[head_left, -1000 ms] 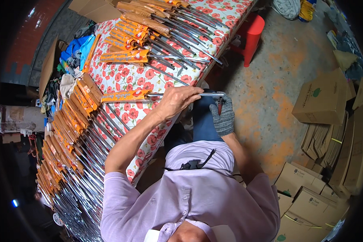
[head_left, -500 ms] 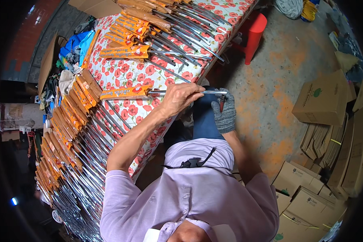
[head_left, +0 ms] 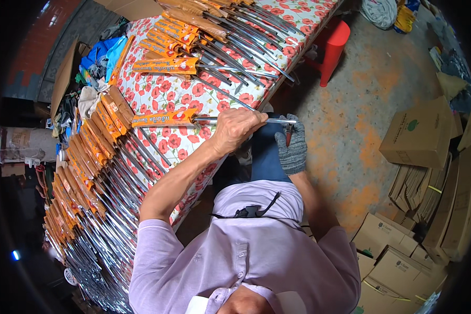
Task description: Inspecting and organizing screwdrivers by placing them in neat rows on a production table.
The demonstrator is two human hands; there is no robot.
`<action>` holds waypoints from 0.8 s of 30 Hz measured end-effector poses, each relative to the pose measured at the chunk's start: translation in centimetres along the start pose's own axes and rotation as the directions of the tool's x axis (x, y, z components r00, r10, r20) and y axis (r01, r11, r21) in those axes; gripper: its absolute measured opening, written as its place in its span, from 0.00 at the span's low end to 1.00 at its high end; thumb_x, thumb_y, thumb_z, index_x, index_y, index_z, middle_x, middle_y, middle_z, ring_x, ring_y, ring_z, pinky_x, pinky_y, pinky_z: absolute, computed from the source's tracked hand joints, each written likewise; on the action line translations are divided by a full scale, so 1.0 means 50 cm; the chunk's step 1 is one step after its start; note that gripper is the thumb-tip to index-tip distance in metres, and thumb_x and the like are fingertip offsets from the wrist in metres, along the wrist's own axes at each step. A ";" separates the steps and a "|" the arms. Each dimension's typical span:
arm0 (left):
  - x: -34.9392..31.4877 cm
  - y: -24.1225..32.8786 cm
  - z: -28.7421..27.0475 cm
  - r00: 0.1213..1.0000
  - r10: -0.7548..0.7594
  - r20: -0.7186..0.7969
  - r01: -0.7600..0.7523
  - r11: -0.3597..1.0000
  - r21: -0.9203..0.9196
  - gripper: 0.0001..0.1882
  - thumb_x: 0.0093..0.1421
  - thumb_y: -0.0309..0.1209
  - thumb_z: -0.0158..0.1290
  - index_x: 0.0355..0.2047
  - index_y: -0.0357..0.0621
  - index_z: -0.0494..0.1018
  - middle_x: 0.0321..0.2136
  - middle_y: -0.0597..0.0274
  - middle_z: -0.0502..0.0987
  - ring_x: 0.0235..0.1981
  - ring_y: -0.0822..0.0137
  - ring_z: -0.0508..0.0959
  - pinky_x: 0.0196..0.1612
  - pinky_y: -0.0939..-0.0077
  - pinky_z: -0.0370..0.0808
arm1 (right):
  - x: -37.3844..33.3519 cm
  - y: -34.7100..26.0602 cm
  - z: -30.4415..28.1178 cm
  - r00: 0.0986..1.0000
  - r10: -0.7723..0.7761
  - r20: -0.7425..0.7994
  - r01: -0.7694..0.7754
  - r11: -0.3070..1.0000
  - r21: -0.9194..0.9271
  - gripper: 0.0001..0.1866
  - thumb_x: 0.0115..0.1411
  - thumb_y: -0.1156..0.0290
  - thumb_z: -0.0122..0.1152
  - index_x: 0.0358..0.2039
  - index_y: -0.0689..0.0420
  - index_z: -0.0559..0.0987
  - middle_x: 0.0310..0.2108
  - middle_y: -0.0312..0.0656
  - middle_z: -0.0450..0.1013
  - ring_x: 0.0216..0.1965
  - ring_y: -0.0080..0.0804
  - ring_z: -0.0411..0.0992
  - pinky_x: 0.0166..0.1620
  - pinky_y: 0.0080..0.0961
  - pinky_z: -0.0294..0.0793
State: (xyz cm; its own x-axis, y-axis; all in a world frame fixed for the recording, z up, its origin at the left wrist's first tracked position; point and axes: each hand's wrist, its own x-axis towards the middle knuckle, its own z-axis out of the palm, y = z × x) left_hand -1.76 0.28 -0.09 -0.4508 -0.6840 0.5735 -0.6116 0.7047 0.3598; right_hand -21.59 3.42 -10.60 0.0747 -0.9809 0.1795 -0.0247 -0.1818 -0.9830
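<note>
My bare left hand is closed round a thin metal rod. The rod's left end sits in a flat orange printed sleeve resting on the table. On my right hand is a grey knitted glove; its fingers are closed round a small tool with a dark red handle, by the rod's right tip. The tool's working end is hidden, and whether it touches the rod I cannot tell. Both hands are past the table's right edge, over my dark trouser leg.
Sleeved rods lie in a long row at left and in another pile at the far side of the flowered tablecloth. A red stool stands beyond the table. Cardboard boxes and flattened cartons line the right.
The hands, rod and tool keep nearly the same hold and place. The whole view has shifted slightly.
</note>
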 end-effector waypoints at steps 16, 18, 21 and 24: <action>-0.015 -0.012 -0.002 0.990 0.142 0.003 -0.139 0.963 0.230 0.10 0.55 0.27 0.61 0.39 0.47 0.80 0.31 0.69 0.81 0.26 0.70 0.78 0.25 0.75 0.73 | 0.000 0.011 0.008 0.999 -0.028 -0.025 0.024 0.990 -0.137 0.31 0.65 0.67 0.64 0.63 0.65 0.64 0.58 0.52 0.70 0.58 0.40 0.71 0.62 0.32 0.68; -0.016 -0.014 -0.001 0.989 0.151 -0.007 -0.145 0.960 0.241 0.10 0.55 0.27 0.61 0.39 0.47 0.80 0.31 0.70 0.80 0.26 0.71 0.78 0.25 0.75 0.73 | 0.001 0.011 0.010 0.999 -0.021 -0.028 0.017 0.994 -0.112 0.31 0.64 0.67 0.65 0.63 0.66 0.64 0.57 0.52 0.70 0.57 0.40 0.72 0.62 0.32 0.68; -0.017 -0.016 0.002 0.989 0.145 -0.013 -0.138 0.962 0.235 0.09 0.55 0.27 0.61 0.38 0.47 0.80 0.31 0.70 0.80 0.26 0.71 0.77 0.25 0.75 0.74 | -0.002 0.015 0.011 0.991 -0.079 -0.108 0.045 0.956 -0.290 0.25 0.63 0.70 0.66 0.57 0.61 0.69 0.48 0.48 0.76 0.48 0.36 0.76 0.53 0.32 0.75; -0.019 -0.021 0.005 0.990 0.138 -0.018 -0.131 0.967 0.221 0.09 0.55 0.27 0.61 0.38 0.47 0.79 0.31 0.71 0.80 0.26 0.71 0.77 0.25 0.75 0.74 | 0.003 0.017 0.008 0.988 -0.108 -0.111 0.066 0.942 -0.328 0.23 0.61 0.68 0.67 0.53 0.61 0.72 0.42 0.47 0.77 0.42 0.36 0.77 0.47 0.33 0.76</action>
State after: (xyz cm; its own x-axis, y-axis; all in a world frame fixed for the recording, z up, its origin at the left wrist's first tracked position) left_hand -0.84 0.14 -1.18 -0.5191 -0.5768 0.6308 -0.6758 0.7288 0.1103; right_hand -21.20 3.16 -11.43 -0.0346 -0.9572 0.2875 -0.3451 -0.2585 -0.9023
